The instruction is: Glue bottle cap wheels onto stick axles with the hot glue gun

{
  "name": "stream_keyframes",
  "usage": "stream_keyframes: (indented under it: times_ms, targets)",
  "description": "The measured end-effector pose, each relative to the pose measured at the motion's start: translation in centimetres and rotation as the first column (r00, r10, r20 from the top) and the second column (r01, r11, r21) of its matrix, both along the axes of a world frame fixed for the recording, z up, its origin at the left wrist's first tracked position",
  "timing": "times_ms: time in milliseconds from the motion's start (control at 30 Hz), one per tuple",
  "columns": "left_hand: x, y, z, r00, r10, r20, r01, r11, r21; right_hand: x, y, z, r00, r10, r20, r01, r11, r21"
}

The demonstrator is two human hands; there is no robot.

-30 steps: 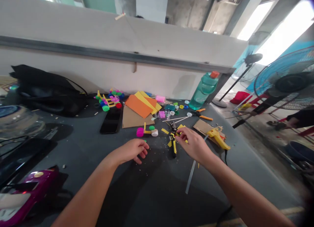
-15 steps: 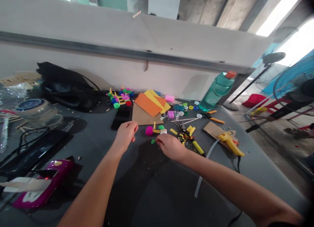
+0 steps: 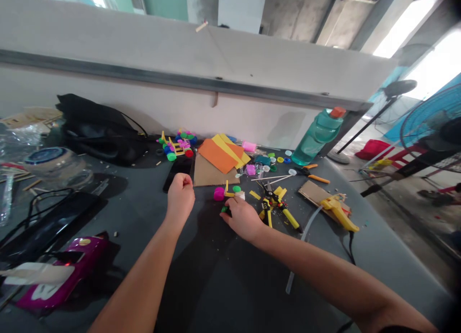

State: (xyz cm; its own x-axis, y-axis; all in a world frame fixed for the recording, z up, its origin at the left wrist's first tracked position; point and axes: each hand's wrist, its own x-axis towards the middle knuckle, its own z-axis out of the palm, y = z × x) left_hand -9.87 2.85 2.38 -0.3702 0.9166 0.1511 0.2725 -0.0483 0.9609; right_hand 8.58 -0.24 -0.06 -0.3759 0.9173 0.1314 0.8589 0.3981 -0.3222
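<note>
My left hand [image 3: 180, 197] is closed in a pinch over the edge of a black phone [image 3: 172, 178]; whatever its fingers hold is hidden. My right hand [image 3: 243, 219] is low over the dark table, thumb and forefinger apart around a small green plastic piece [image 3: 224, 209]. Just beyond its fingers are a magenta cap [image 3: 218, 194], a yellow stick piece [image 3: 227, 186], a green cap [image 3: 236, 189] and a small white piece [image 3: 242, 195]. Yellow-handled pliers [image 3: 267, 208] and a yellow-and-black cutter [image 3: 291, 219] lie to its right.
Behind lie cardboard [image 3: 212, 174], orange paper [image 3: 220, 154] and a colourful toy build [image 3: 176, 145]. A teal bottle [image 3: 317, 137] stands at the back right. On the right is a yellow glue gun [image 3: 340, 212] with its glue stick; on the left, a magenta power strip [image 3: 68, 270].
My left hand has drawn slightly left and turned, still closed. My right hand has moved a little left and nearer me, its thumb and forefinger spreading around the green piece.
</note>
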Motion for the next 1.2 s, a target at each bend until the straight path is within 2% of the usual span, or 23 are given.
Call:
stream_keyframes:
  times_ms: [100, 233, 367, 500, 600, 667, 733, 867, 967, 1200]
  targets:
    - [0.2, -0.4, 0.7, 0.993, 0.111, 0.028, -0.113, 0.983, 0.145, -0.2, 0.1, -0.1, 1.0, -0.003, -0.005, 0.003, 1.0, -0.007]
    - [0.8, -0.8, 1.5, 0.976, 0.116, 0.185, -0.172, 0.929, 0.327, 0.2, -0.1, 0.0, 0.996, 0.012, -0.084, -0.012, 1.0, -0.002]
    - [1.0, -0.8, 1.5, 0.959, 0.071, 0.275, -0.161, 0.934, 0.32, 2.1, -1.0, 1.3, 0.979, 0.021, -0.203, -0.011, 0.999, 0.049]
    - [1.5, -0.6, 1.2, 0.905, 0.007, 0.425, -0.136, 0.952, 0.274, 4.8, -2.1, 2.9, 0.961, -0.005, -0.278, 0.022, 0.998, 0.058]
    - [3.0, -1.3, 0.8, 0.888, -0.08, 0.453, -0.033, 0.971, 0.235, 6.4, -2.5, 3.2, 0.943, -0.034, -0.33, 0.052, 0.998, 0.046]
    - [4.4, -2.1, 0.5, 0.898, -0.202, 0.39, 0.14, 0.974, 0.18, 7.1, -2.6, 2.9, 0.929, -0.047, -0.366, 0.074, 0.995, 0.06]
    - [5.9, -3.0, 0.2, 0.883, -0.339, 0.326, 0.336, 0.939, 0.065, 7.5, -2.6, 2.5, 0.917, -0.055, -0.396, 0.091, 0.993, 0.073]
    - [7.7, -4.1, -0.3, 0.794, -0.514, 0.326, 0.563, 0.824, -0.072, 7.7, -2.5, 1.9, 0.9, -0.055, -0.431, 0.104, 0.991, 0.09]
    - [8.0, -4.2, -0.5, 0.754, -0.537, 0.379, 0.608, 0.788, -0.092, 7.7, -2.3, 1.6, 0.886, -0.045, -0.461, 0.103, 0.989, 0.103]
    - [8.0, -4.1, -0.6, 0.759, -0.531, 0.377, 0.607, 0.786, -0.115, 7.9, -2.0, 0.4, 0.869, -0.025, -0.494, 0.105, 0.985, 0.134]
